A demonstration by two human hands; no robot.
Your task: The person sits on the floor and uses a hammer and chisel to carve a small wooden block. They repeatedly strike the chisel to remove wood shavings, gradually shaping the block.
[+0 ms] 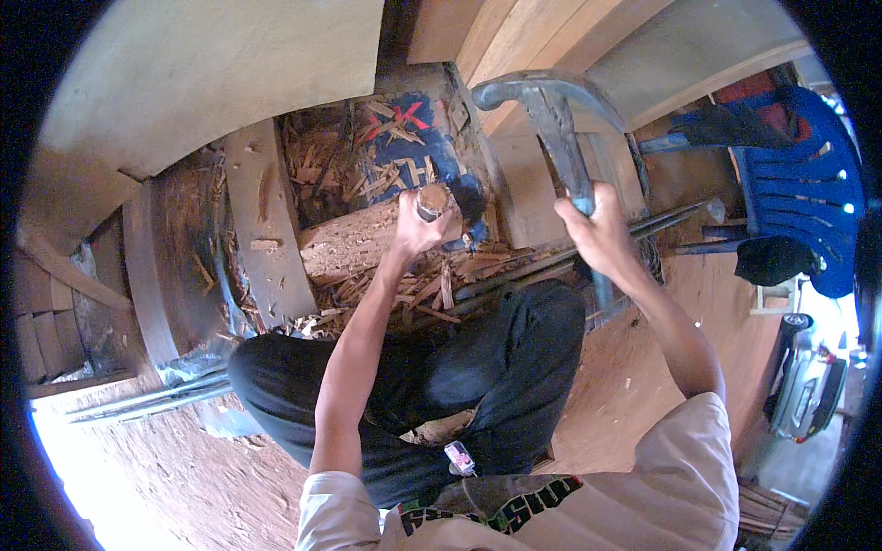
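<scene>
My left hand [421, 235] is closed round a chisel, and the round wooden butt of its handle [433, 198] faces up. The fist hides the blade. Beneath and beside it lies a pale wooden beam [344, 241] with a rough, chipped surface. In my right hand [595, 230] is the handle of a claw hammer [556, 124], held up to the right of the chisel. Its worn metal head is above that hand, apart from the chisel, and the handle's lower end sticks out below the fist.
Wood chips [404, 292] litter the work spot, with a blue printed sheet [409, 138] beyond. Upright planks [266, 220] stand left, and a large pale board [230, 73] fills the far left. Thin rods [551, 262] run by my knees. A blue plastic chair [799, 184] stands right.
</scene>
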